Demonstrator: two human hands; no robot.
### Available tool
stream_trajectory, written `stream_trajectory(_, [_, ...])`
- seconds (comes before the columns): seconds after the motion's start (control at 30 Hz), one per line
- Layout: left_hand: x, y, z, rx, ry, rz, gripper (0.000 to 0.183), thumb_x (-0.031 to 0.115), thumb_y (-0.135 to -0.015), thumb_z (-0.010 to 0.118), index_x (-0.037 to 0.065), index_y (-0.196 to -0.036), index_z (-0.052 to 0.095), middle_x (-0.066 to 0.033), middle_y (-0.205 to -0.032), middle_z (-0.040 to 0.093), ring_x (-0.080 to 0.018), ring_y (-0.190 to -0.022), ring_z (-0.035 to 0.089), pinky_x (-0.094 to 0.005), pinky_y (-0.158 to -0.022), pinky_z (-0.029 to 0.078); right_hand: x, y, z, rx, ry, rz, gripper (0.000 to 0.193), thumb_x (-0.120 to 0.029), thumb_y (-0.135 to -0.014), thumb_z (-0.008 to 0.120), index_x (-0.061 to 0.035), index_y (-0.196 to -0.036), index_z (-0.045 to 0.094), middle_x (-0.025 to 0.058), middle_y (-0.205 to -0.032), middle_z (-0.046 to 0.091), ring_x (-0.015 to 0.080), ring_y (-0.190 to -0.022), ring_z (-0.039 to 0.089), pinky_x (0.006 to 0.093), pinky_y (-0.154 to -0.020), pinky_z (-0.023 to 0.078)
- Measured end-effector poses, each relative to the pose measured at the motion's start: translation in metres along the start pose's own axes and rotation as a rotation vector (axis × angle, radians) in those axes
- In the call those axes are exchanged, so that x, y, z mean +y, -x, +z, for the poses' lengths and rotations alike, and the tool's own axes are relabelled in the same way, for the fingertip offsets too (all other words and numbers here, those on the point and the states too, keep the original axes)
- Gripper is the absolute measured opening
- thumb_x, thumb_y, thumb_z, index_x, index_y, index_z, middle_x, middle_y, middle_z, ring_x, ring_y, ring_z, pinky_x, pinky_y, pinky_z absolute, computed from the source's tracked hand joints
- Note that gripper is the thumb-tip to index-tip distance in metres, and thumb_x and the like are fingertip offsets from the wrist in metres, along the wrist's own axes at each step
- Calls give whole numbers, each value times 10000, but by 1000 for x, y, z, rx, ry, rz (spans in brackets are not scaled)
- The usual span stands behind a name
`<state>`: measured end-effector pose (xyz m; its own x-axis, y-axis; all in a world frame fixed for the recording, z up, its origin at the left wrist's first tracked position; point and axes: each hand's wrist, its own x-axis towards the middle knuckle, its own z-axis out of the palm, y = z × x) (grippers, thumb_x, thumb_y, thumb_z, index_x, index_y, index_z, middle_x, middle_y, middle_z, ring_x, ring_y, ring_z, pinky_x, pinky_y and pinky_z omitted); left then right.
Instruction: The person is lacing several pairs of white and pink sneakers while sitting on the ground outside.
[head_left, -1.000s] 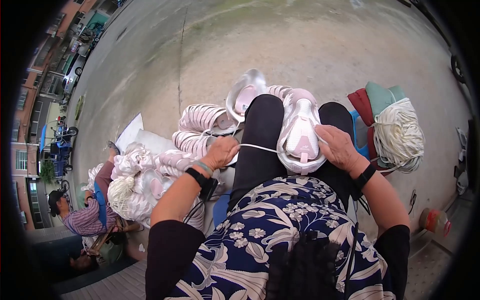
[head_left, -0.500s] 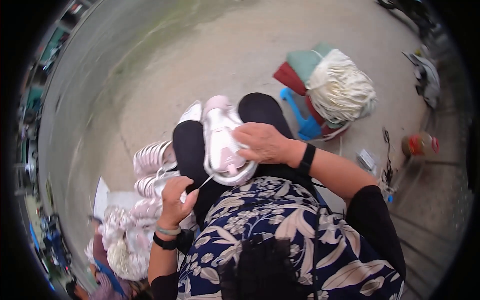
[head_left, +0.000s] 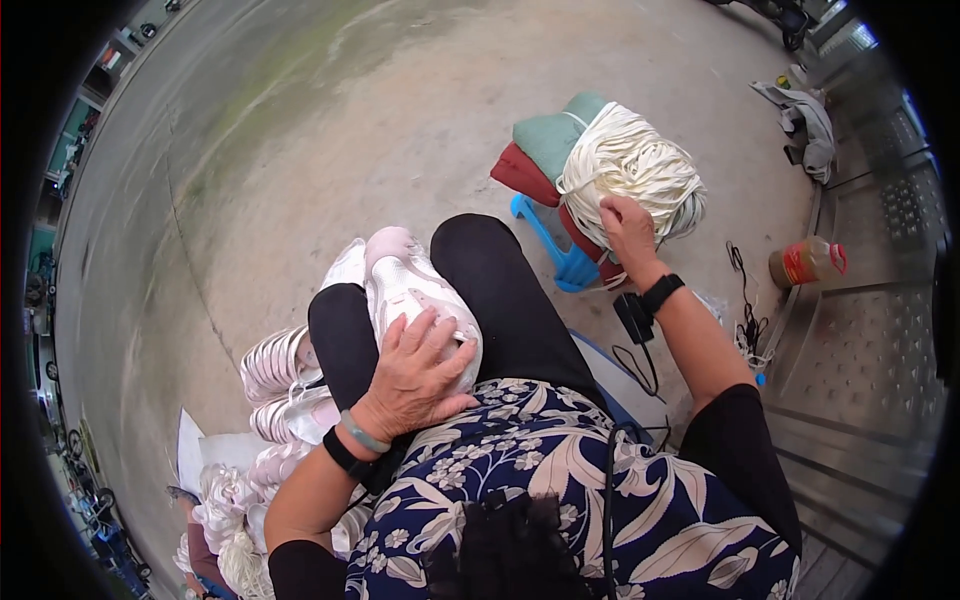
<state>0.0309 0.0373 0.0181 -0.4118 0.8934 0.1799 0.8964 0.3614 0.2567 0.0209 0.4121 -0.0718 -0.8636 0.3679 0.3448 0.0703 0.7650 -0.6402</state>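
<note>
A white and pale pink sneaker (head_left: 392, 262) lies on my lap between my thighs, its toe pointing away from me. My left hand (head_left: 420, 375) holds it at the heel end, fingers spread across the upper and covering most of the opening. Out to the right, my right hand (head_left: 627, 228) is closed at the near edge of a thick bundle of cream-white shoelaces (head_left: 640, 155). Its fingers pinch into the strands; how many they grip I cannot make out. The bundle lies on red and green cushions (head_left: 550, 138) atop a blue stool (head_left: 545, 240).
Several striped pink and white shoes (head_left: 275, 365) are heaped at my left, with more laces (head_left: 243, 560) below them. A black box with a cable (head_left: 632, 317) hangs by my right wrist. A bottle of brownish liquid (head_left: 800, 262) stands near the metal wall at right.
My right hand has left the sneaker and reached right to the lace bundle. My left hand has moved from a lace at the side onto the sneaker's heel end. The view has shifted.
</note>
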Motion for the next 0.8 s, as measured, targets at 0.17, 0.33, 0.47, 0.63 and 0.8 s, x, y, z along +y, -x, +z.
stream_trajectory(0.17, [-1,-3,1,-9,7,-7,605,520,-678,650,174,-1163,546,-154,-1189,475,-380,-1133,440,-528,-957,298,15,-21,16,-56,208,137,187,-237,-759,600,-67,-826,637,135,-828,627,317,-806,600,397,-723,462])
stream_trajectory(0.33, [2,0,10,-6,-4,-6,602,489,-674,657,179,-1176,539,-151,-1194,467,-379,-1140,433,-540,-964,282,17,-25,30,-55,272,202,181,-248,-748,611,-83,-816,641,135,-816,630,317,-801,600,395,-721,462])
stream_trajectory(0.47, [4,1,14,-17,-24,-14,608,472,-666,659,179,-1184,538,-153,-1199,463,-381,-1155,418,-551,-976,260,17,-23,27,15,127,250,170,-235,-754,601,-80,-805,648,147,-784,628,326,-781,603,392,-704,463])
stream_trajectory(0.63, [10,-3,16,-31,-34,-13,612,464,-659,662,176,-1185,540,-159,-1210,454,-383,-1170,403,-557,-980,251,20,-19,27,69,6,195,166,-213,-766,568,-70,-805,644,159,-781,625,340,-769,601,396,-692,462])
stream_trajectory(0.8, [13,-7,11,-81,-43,-31,621,449,-655,669,166,-1191,532,-159,-1231,438,-379,-1186,385,-553,-992,238,13,-24,25,137,-20,311,154,-195,-768,555,-79,-815,644,155,-810,625,335,-798,599,392,-710,463])
